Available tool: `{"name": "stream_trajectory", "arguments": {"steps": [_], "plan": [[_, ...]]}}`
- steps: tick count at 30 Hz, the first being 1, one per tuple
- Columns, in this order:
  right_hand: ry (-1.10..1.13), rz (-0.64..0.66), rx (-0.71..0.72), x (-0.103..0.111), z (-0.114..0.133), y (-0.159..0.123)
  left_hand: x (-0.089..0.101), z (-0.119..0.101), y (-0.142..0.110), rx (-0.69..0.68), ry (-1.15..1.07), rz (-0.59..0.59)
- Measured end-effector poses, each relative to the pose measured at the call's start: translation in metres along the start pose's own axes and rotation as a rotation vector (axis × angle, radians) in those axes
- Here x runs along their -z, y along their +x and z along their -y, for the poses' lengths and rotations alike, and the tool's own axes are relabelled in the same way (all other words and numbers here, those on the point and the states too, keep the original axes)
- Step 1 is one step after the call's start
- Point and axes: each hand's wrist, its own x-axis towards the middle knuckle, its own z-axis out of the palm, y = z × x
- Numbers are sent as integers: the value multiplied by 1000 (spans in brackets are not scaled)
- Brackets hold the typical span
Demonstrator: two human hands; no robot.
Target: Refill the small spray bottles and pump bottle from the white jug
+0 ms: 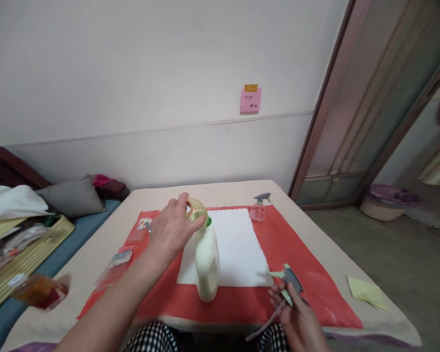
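Observation:
My left hand [174,222] grips a see-through yellowish bottle [196,209], tipped toward the top of a white plastic jug [206,269]. A green part [208,222] shows where the bottle meets the jug's mouth; whether it belongs to bottle or jug I cannot tell. The jug stands upright at the near edge of a white sheet [236,244]. Over to the right, near the table's front, my right hand [295,313] is closed around a grey and pale green trigger spray head [290,281]. Its thin dip tube [266,322] hangs down to the left.
Beneath the sheet lies a red cloth [297,254] on the table. A pinkish clear spray bottle [257,209] stands at the back right. Plastic packages [117,264] lie left. An amber-filled bottle [40,292] is by the left edge, yellow paper [366,292] by the right.

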Motion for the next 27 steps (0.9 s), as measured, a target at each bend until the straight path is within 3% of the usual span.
{"name": "stream_trajectory", "arguments": {"steps": [5, 10, 21, 27], "plan": [[-17, 35, 6, 4, -1, -4, 16, -13, 34, -16, 33, 112], [-17, 54, 28, 6, 0, -5, 20, -18, 41, -36, 65, 136], [-69, 94, 61, -4, 3, -20, 12, 1, 19, 21, -67, 51], [-17, 124, 129, -36, 15, -39, -11, 36, -19, 184, -385, -93]]}}
